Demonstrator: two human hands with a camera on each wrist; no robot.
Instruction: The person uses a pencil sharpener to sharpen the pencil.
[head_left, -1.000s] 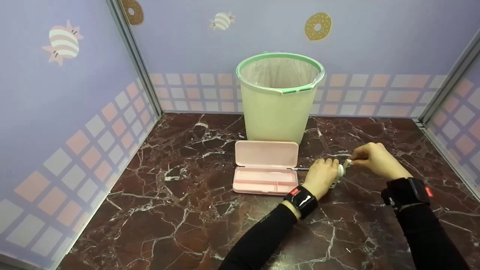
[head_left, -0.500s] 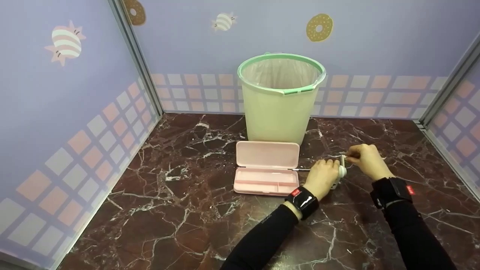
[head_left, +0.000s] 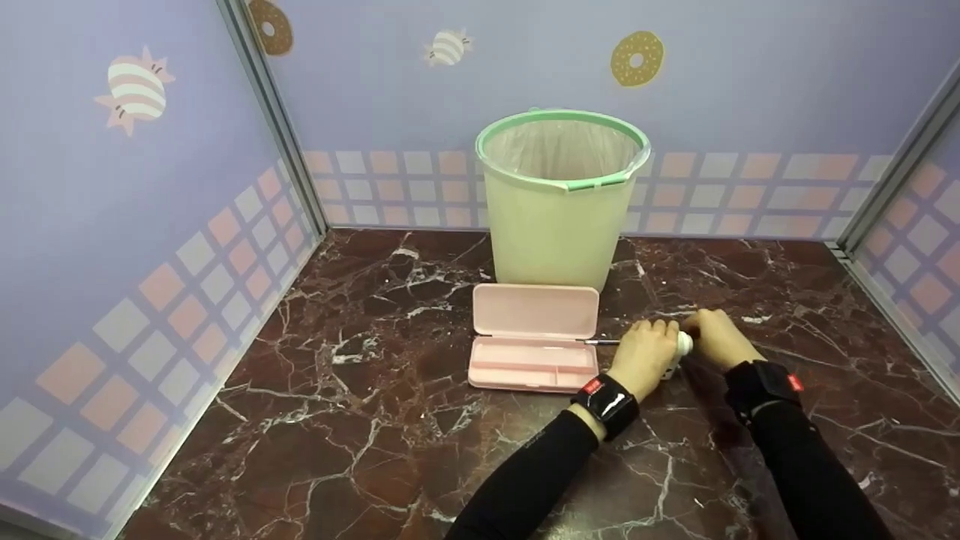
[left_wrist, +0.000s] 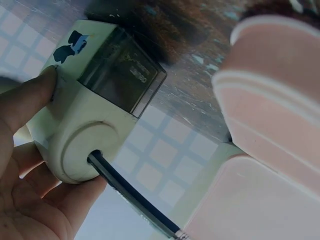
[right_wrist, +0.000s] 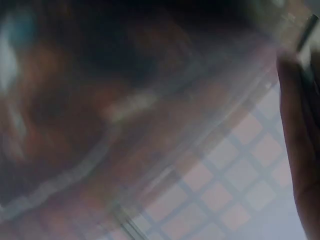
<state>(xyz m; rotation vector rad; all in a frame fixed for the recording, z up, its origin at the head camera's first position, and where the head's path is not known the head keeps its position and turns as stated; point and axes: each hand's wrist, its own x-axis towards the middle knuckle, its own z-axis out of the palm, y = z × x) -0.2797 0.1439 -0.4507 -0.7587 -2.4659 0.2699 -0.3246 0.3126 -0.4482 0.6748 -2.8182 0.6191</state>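
Note:
My left hand (head_left: pixel 643 352) grips a pale hand-crank pencil sharpener (left_wrist: pixel 55 120), thumb on one side and fingers round the other. A smoky clear shavings drawer (left_wrist: pixel 120 75) shows on its face. From the round hole sticks a dark pencil (left_wrist: pixel 132 195) with a metal band near its end, pointing left toward the pink case in the head view. At the sharpener's other end, my right hand (head_left: pixel 720 337) has its fingers bent at the crank, which they mostly hide. The right wrist view is blurred, with part of a finger (right_wrist: pixel 295 135) along its right edge.
A pink pencil case (head_left: pixel 534 309) lies open just left of the sharpener, its divided tray in front. Behind it stands a pale green bin (head_left: pixel 555 232) with a bag liner. Patterned walls enclose the dark marbled table (head_left: pixel 375 450) at the back and sides.
My right hand has moved left and swung the crank round, from out at the right to up, then down close behind the sharpener. The left hand keeps its grip, and the pencil stays in the hole.

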